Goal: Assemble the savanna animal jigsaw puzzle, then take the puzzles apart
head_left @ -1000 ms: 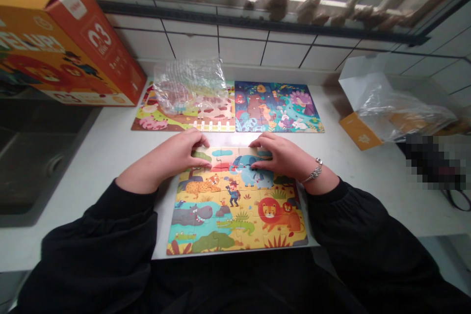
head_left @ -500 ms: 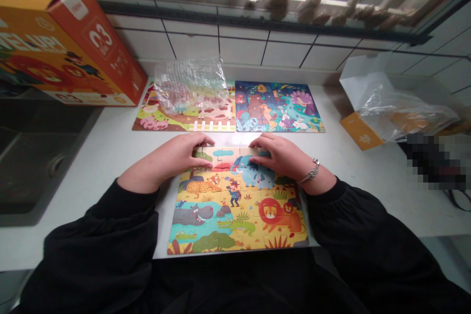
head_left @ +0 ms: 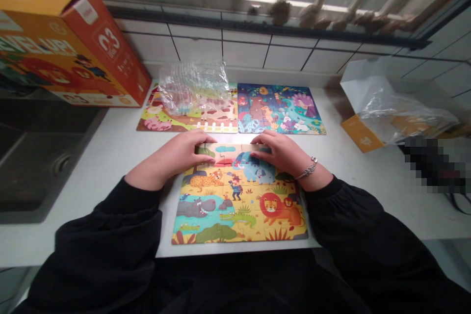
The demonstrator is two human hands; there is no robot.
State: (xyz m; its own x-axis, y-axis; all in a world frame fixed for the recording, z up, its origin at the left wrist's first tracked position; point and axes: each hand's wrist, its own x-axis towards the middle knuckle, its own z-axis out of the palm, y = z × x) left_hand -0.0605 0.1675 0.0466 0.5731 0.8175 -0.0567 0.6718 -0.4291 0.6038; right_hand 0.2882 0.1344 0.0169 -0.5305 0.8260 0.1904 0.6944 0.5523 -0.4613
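A colourful animal jigsaw puzzle (head_left: 239, 203) lies flat on the white counter in front of me, with a lion, hippo and elephant on it. My left hand (head_left: 180, 152) rests on its top left corner, fingers curled and pressing down on the pieces there. On the top right part lies my right hand (head_left: 281, 152), a bracelet at the wrist, its fingers bent and pushing on the pieces by the elephant. Neither hand lifts a piece clear of the puzzle.
Two more finished puzzles lie behind: a farm puzzle (head_left: 176, 120) under a clear plastic bag (head_left: 195, 83), and a blue forest puzzle (head_left: 279, 115). An orange box (head_left: 69, 54) stands at the back left beside a sink (head_left: 33, 157). A white box with plastic wrap (head_left: 390, 108) sits at right.
Both hands stay on the puzzle's top edge with only slight finger shifts. The camera has tipped a little, so everything sits slightly higher in view.
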